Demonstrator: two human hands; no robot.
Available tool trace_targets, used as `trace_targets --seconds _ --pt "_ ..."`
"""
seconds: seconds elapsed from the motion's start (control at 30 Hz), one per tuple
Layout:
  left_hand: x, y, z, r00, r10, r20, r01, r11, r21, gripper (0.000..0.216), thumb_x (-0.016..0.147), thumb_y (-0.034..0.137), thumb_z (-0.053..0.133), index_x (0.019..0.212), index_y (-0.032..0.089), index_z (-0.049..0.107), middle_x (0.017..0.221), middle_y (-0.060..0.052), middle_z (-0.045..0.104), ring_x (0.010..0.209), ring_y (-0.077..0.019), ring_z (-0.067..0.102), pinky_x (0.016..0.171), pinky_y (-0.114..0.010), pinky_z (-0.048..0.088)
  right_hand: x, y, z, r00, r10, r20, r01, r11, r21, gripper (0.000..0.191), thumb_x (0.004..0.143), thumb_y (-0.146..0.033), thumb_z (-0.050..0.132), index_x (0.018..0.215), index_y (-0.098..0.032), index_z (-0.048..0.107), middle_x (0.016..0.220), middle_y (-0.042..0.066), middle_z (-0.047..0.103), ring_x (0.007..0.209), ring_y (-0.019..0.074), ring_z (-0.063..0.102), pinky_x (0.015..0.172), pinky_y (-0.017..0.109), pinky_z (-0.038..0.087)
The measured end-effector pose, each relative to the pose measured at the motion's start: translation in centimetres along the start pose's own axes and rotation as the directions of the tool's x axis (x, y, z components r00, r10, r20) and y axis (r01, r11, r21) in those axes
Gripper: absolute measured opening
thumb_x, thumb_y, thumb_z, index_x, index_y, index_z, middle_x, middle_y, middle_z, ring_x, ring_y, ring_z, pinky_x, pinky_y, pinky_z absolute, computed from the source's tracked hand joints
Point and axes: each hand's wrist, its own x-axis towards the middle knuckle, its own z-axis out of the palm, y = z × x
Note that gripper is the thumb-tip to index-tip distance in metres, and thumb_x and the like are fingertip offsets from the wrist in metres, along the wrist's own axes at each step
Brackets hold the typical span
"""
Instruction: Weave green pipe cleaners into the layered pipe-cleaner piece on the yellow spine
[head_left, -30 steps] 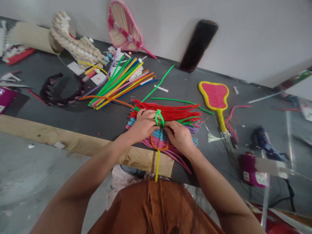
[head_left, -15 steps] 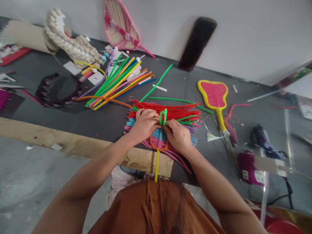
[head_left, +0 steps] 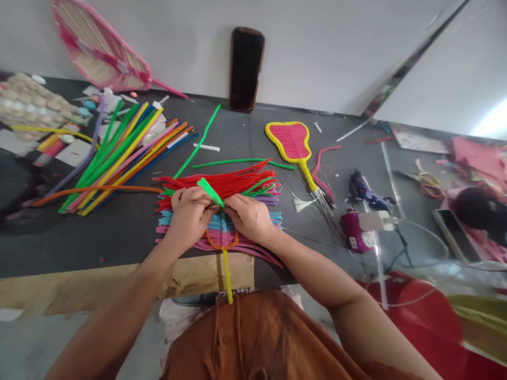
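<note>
A bent green pipe cleaner sticks up between my two hands at the middle of a piece made of pipe cleaners. My left hand is closed around its base, fingers pinched. From the other side, my right hand pinches at the same spot, fingertips almost touching the left ones. Under both hands lie rows of red pipe cleaners, then purple, blue and pink ones. An orange pipe cleaner loop hangs below, and a yellow pipe cleaner stem points toward my body.
Loose coloured pipe cleaners lie to the left. A dark phone leans on the wall. A yellow-rimmed pink fan lies right, near thin wires. Farther right are a purple power adapter, scissors and a red stool.
The camera view has swung to the right, so things appear farther left. The green pipe cleaner, an upright loop before, now tilts to the left. Both hands stay pinched at its base.
</note>
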Motion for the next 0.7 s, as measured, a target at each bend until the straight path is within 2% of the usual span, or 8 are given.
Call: trace_targets --seconds 0.23,0.33,0.47,0.6,0.63,0.7 --pt "0.3 0.4 -0.3 1.0 0.018 -0.019 -0.016 0.998 0.061 0.024 0.091 0.033 0.049 0.076 0.024 0.067 0.097 -0.004 0.07 0.108 -0.0275 0.056 0.098 -0.048 0.033 0.1 0.1 0.2 1.0 0.017 0.001 -0.017 0.999 -0.036 0.017 0.099 -0.031 0.046 0.101 -0.025 0.062 0.096 0.001 0.07 0.087 0.0154 0.063 0.064 0.025 0.037" --pt "0.2 0.3 -0.3 0.999 0.023 -0.027 -0.021 0.999 0.05 0.024 0.089 0.034 0.05 0.077 0.025 0.068 0.097 -0.005 0.07 0.107 -0.029 0.057 0.098 -0.05 0.033 0.2 0.2 0.6 1.0 0.004 -0.014 -0.004 1.0 -0.023 0.015 0.098 -0.031 0.048 0.1 -0.025 0.062 0.097 0.001 0.07 0.088 0.0148 0.064 0.066 0.024 0.038" --pt "0.1 0.0 -0.7 0.999 0.027 0.017 -0.028 0.999 0.044 0.027 0.089 0.04 0.048 0.082 0.025 0.07 0.101 -0.007 0.07 0.108 -0.0311 0.056 0.099 -0.053 0.033 0.3 -0.2 0.3 1.0 -0.02 0.008 0.02 0.999 -0.031 0.016 0.098 -0.03 0.048 0.101 -0.023 0.062 0.097 0.002 0.07 0.09 0.0146 0.064 0.071 0.024 0.041" --pt "0.1 -0.1 -0.8 0.998 0.032 0.049 -0.034 0.998 0.05 0.03 0.091 0.04 0.046 0.08 0.024 0.069 0.1 -0.006 0.07 0.109 -0.0292 0.056 0.101 -0.051 0.032 -1.2 0.3 -2.9 0.996 -0.088 -0.026 0.084 0.989 -0.124 0.018 0.099 -0.025 0.046 0.107 -0.023 0.062 0.099 0.003 0.069 0.095 0.0161 0.062 0.078 0.026 0.044" --pt "0.1 -0.2 -0.8 0.998 0.029 0.047 -0.032 0.998 0.055 0.03 0.091 0.04 0.047 0.078 0.024 0.068 0.099 -0.006 0.07 0.109 -0.0288 0.057 0.101 -0.051 0.032 -2.0 0.9 -4.2 0.996 -0.078 -0.046 0.069 0.983 -0.171 0.02 0.098 -0.021 0.045 0.108 -0.023 0.062 0.101 0.005 0.069 0.096 0.0171 0.061 0.08 0.027 0.044" --pt "0.1 -0.2 -0.7 0.999 0.03 0.034 -0.032 0.998 0.063 0.031 0.091 0.04 0.048 0.073 0.023 0.067 0.097 -0.005 0.07 0.108 -0.0282 0.058 0.102 -0.051 0.031 -4.1 2.8 -7.1 0.996 0.01 -0.09 -0.039 0.946 -0.322 0.019 0.094 -0.015 0.047 0.102 -0.021 0.064 0.097 0.008 0.069 0.092 0.0207 0.06 0.077 0.031 0.044"
